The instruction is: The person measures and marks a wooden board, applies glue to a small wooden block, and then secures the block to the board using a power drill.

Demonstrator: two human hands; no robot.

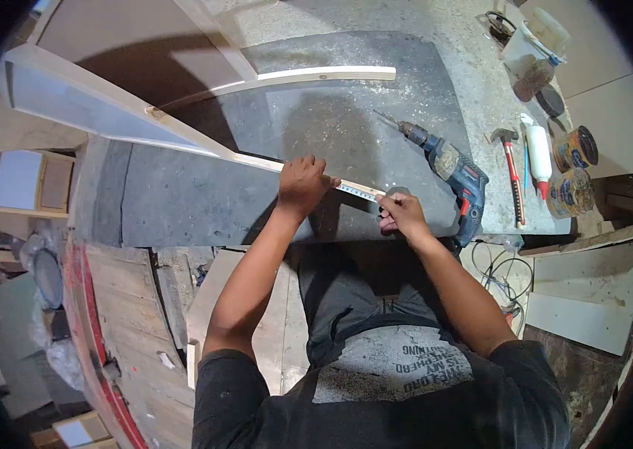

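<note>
"Since everything hangs on that wooden strip (256, 162), how does it lie from the hands?"

"Right under them, at the near side of the table (490, 218). Its long axis runs across the body on a slant: the left end goes farther off and meets the wooden frame (99, 93), the right end comes closer in."

"Which hand is nearer the frame?"

"The left hand (303, 185), closed over the strip with its fingers curled. The right hand (404, 215) is near the other end, pinching thumb to fingers."

"Pinching what?"

"The measuring tape (359, 194), it seems. The marked blade shows between the two hands, in line with the strip. Whether the left fingers press on the tape too, I cannot tell."

"And the surface?"

"A dark grey mat (182, 206) covers much of it, speckled with chips. Just beyond the right hand and to its right lies a drill (451, 165), bit pointing away and leftward. Farther right are a hammer (511, 172), a white bottle (538, 153) and two jars."

"What about the room?"

"Cables (502, 277) tangle below the table's right side, with loose boards (585, 314) past them. A small cabinet (25, 181) stands off to the left."
</note>
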